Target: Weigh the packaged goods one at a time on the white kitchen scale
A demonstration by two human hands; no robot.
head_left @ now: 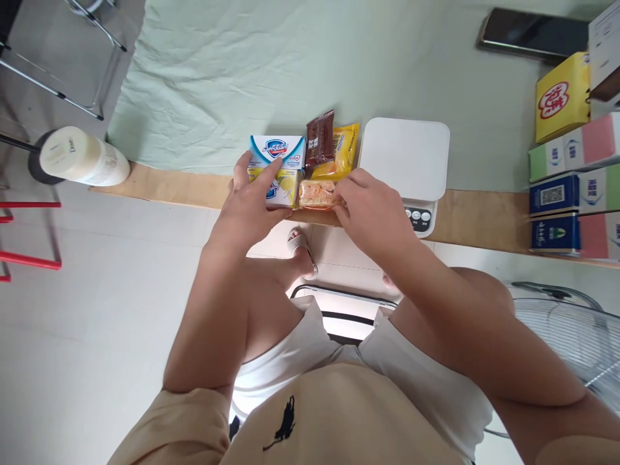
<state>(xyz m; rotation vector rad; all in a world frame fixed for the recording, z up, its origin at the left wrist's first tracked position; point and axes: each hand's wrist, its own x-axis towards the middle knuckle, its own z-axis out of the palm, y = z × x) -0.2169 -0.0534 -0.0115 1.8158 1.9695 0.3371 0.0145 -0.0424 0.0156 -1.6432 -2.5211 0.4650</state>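
Note:
My left hand (249,203) rests on two stacked soap boxes, a blue-and-white one (277,150) behind and a yellow-green one (285,190) in front; its fingers lie stretched over them. My right hand (371,206) has its fingers curled on the right end of an orange-and-white wrapped snack (316,193) at the table's front edge. Behind the snack lie a brown wrapped bar (320,137) and a yellow packet (341,152). All sit close together on the pale green cloth (242,71).
A white kitchen scale (404,158) stands just right of the packets. Stacked boxes (574,187) and a yellow box (562,97) fill the right edge; a dark phone (533,33) lies far back. A white bottle (82,158) lies at the left. A fan (576,336) stands lower right.

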